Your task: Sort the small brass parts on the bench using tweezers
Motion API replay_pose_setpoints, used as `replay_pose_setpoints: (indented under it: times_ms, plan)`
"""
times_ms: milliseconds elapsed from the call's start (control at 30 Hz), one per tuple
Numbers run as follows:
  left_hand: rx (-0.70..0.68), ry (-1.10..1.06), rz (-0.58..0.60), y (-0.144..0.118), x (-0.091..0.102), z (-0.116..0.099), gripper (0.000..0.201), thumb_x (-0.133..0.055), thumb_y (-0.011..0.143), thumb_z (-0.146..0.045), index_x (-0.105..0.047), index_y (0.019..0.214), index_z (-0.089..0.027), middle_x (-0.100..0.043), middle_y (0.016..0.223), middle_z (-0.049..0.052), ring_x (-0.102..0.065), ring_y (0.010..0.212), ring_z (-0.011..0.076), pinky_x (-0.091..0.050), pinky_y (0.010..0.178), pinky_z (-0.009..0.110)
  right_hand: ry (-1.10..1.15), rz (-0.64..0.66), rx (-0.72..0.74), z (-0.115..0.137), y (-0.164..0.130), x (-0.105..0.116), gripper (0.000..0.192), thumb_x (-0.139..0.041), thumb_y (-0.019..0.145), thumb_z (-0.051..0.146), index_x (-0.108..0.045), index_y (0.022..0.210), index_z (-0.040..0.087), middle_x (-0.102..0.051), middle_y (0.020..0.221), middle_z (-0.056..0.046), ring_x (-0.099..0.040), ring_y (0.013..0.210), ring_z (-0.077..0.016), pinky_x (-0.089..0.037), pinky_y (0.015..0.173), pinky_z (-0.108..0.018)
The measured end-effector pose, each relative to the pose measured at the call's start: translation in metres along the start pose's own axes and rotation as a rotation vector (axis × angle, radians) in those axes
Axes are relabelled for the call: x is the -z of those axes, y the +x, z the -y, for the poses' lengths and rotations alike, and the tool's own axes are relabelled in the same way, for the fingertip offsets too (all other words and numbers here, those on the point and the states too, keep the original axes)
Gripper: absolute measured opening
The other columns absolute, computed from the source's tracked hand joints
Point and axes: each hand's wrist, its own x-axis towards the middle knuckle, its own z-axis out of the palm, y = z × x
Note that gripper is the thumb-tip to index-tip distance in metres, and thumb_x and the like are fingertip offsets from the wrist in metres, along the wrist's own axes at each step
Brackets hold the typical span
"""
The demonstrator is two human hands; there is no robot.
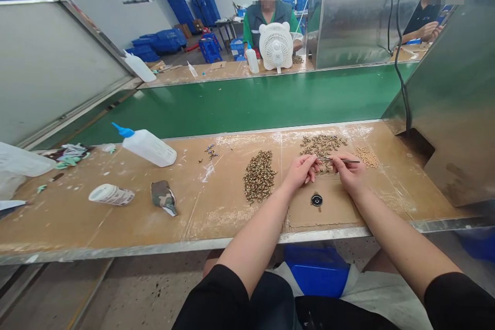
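My right hand (pixel 350 171) pinches a thin metal tool (pixel 353 161), slim like tweezers, lying roughly level. Its left end meets the fingertips of my left hand (pixel 300 171), which are closed; any small part between them is too small to make out. Below both hands a round black disc with a pale ring (pixel 316 200) sits on a cardboard mat (pixel 336 214). Just beyond my fingers spreads a scatter of small brass-coloured metal parts (pixel 323 143). A denser heap of similar parts (pixel 259 178) is left of my left hand. Small tan beads (pixel 367 157) lie beside my right hand.
A white squeeze bottle with blue tip (pixel 152 148), a white cup on its side (pixel 111 194) and a camouflage cloth piece (pixel 163 197) lie to the left. Beyond runs a green belt (pixel 251 103). A metal panel (pixel 456 113) with cables stands right. A co-worker sits opposite behind a white fan (pixel 276 46).
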Motion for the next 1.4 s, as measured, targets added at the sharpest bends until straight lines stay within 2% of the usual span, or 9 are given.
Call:
replay_pose_setpoints:
  times_ms: [167,367,500,733,933,1067,1233,1300,1400]
  plan:
    - [-0.002,0.005,-0.017,0.000,0.001,-0.001,0.047,-0.075,0.084,-0.061,-0.067,0.084,-0.015,-0.063,0.068,-0.002,-0.052,0.039,0.0053,-0.024,0.035,0.020,-0.034,0.026,0.012,0.002,-0.002,0.000,0.033,-0.068,0.099,0.055,-0.080,0.088,0.026,-0.068,0.070,-0.003,-0.061,0.062,-0.0196,-0.052,0.065,-0.036]
    - [-0.012,-0.106,-0.058,-0.001,0.004,-0.003,0.046,-0.079,0.082,-0.060,-0.066,0.083,-0.016,-0.059,0.064,-0.004,-0.050,0.040,0.0042,-0.023,0.036,0.019,0.070,-0.078,-0.103,0.003,-0.001,0.001,0.050,-0.063,0.096,0.070,-0.075,0.085,0.023,-0.062,0.061,0.000,-0.055,0.050,-0.0162,-0.046,0.052,-0.031]
    - [-0.016,-0.241,-0.046,0.001,0.008,-0.004,0.051,-0.080,0.080,-0.065,-0.063,0.081,-0.016,-0.055,0.058,-0.006,-0.048,0.038,0.0050,-0.021,0.035,0.019,-0.012,0.063,-0.151,0.003,0.002,0.003,0.055,-0.060,0.098,0.072,-0.073,0.080,0.021,-0.058,0.055,0.000,-0.054,0.049,-0.0164,-0.044,0.053,-0.031]
    - [-0.116,-0.440,0.011,-0.001,0.012,-0.005,0.053,-0.078,0.087,-0.062,-0.052,0.071,-0.019,-0.045,0.051,-0.009,-0.042,0.034,0.0048,-0.027,0.038,0.019,-0.322,0.389,0.017,0.002,0.002,-0.004,0.042,-0.061,0.103,0.053,-0.074,0.081,0.020,-0.074,0.074,-0.005,-0.064,0.067,-0.0190,-0.047,0.067,-0.032]
    - [-0.104,-0.485,0.068,-0.007,0.011,-0.012,0.055,-0.072,0.096,-0.056,-0.043,0.065,-0.019,-0.041,0.050,-0.009,-0.041,0.033,0.0046,-0.031,0.041,0.021,-0.384,0.441,-0.014,-0.005,0.000,-0.007,0.031,-0.064,0.101,0.045,-0.076,0.087,0.021,-0.076,0.080,-0.005,-0.067,0.074,-0.0213,-0.047,0.073,-0.035]
    - [-0.064,-0.483,0.131,-0.010,0.009,-0.015,0.056,-0.068,0.099,-0.055,-0.040,0.064,-0.020,-0.041,0.050,-0.008,-0.041,0.033,0.0057,-0.031,0.040,0.022,-0.233,0.371,-0.059,-0.002,0.002,-0.008,0.035,-0.064,0.102,0.048,-0.075,0.084,0.020,-0.075,0.078,-0.005,-0.066,0.071,-0.0195,-0.049,0.070,-0.034]
    - [-0.005,-0.446,0.214,-0.011,0.007,-0.013,0.056,-0.068,0.098,-0.055,-0.041,0.064,-0.020,-0.042,0.051,-0.007,-0.041,0.032,0.0058,-0.028,0.039,0.021,0.157,0.099,-0.208,0.005,0.006,-0.008,0.041,-0.067,0.100,0.060,-0.073,0.096,0.020,-0.061,0.060,0.003,-0.056,0.050,-0.0126,-0.044,0.051,-0.027]
    - [-0.002,-0.433,0.250,-0.011,0.007,-0.012,0.056,-0.073,0.095,-0.055,-0.043,0.064,-0.019,-0.043,0.051,-0.007,-0.042,0.032,0.0058,-0.026,0.037,0.020,0.252,0.028,-0.238,0.006,0.008,-0.007,0.042,-0.071,0.097,0.063,-0.073,0.097,0.020,-0.060,0.060,0.004,-0.056,0.047,-0.0112,-0.043,0.048,-0.025]
    - [0.024,-0.384,0.271,-0.010,0.007,-0.011,0.057,-0.076,0.091,-0.057,-0.044,0.062,-0.019,-0.043,0.050,-0.007,-0.042,0.032,0.0059,-0.024,0.036,0.020,0.354,-0.003,-0.254,0.008,0.010,-0.006,0.046,-0.075,0.092,0.067,-0.073,0.092,0.021,-0.064,0.065,0.002,-0.056,0.045,-0.0098,-0.042,0.044,-0.024]
